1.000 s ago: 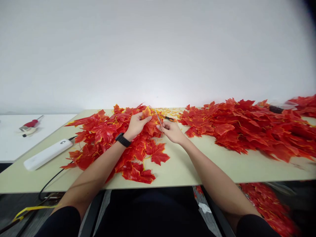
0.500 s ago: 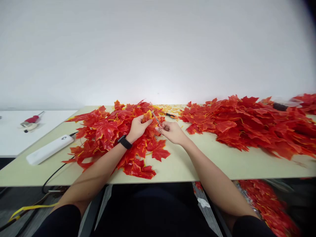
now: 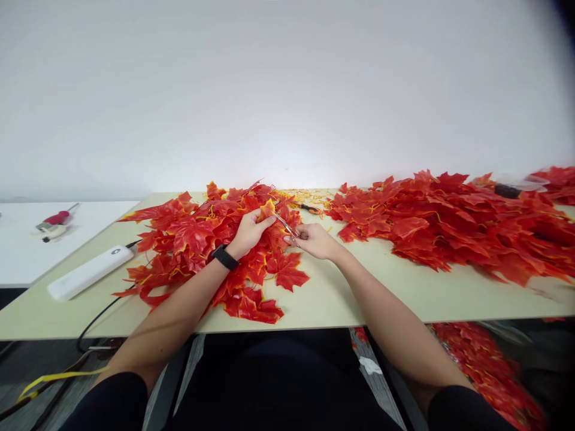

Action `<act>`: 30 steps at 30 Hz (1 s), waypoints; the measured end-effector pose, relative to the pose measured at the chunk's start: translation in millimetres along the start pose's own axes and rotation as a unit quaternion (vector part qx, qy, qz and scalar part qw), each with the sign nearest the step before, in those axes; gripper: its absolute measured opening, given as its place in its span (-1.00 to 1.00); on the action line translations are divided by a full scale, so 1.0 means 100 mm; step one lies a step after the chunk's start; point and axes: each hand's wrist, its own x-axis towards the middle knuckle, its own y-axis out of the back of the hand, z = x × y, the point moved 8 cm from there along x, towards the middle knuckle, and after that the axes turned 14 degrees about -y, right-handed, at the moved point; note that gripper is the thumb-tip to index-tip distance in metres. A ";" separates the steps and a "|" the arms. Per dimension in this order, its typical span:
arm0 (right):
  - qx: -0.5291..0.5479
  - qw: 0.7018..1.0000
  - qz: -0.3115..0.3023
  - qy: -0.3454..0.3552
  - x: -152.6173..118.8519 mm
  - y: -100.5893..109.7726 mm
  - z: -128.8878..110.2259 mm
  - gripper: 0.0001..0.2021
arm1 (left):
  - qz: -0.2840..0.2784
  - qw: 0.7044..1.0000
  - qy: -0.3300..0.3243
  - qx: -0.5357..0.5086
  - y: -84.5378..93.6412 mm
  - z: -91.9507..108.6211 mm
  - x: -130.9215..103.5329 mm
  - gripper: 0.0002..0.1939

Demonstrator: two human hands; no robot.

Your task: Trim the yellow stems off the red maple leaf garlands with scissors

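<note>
Red artificial maple leaves (image 3: 193, 233) lie in a loose heap on the left part of the table. Over this heap, my left hand (image 3: 249, 232) pinches a maple leaf (image 3: 268, 208) with an orange-yellow edge between thumb and fingers. My right hand (image 3: 312, 240) grips a pair of scissors (image 3: 287, 227) by the handles. The blades point up and left, with their tips close to my left fingertips and the leaf. Whether the blades touch the leaf or its stem is too small to tell.
On the right lies a larger pile of red leaves (image 3: 458, 227). Yellow clippings (image 3: 309, 195) and an orange-and-black tool (image 3: 311, 209) are at the back. A white device (image 3: 91, 272) with a cable sits left. More leaves (image 3: 489, 371) are below the table's right edge.
The scissors have tilted lower, and their tips are now nearer my left fingertips. My left hand has shifted slightly left, still pinching a leaf.
</note>
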 end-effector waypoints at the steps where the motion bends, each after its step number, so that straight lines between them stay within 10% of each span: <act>1: 0.002 1.000 -0.003 0.000 0.00 0.00 0.01 -0.47 | -0.004 1.000 0.003 -0.002 0.00 -0.01 0.00 -0.65; 30: -0.008 0.998 -0.026 0.061 0.00 0.02 0.03 -0.63 | -0.076 0.988 0.099 -0.096 -0.04 -0.10 -0.01 -0.68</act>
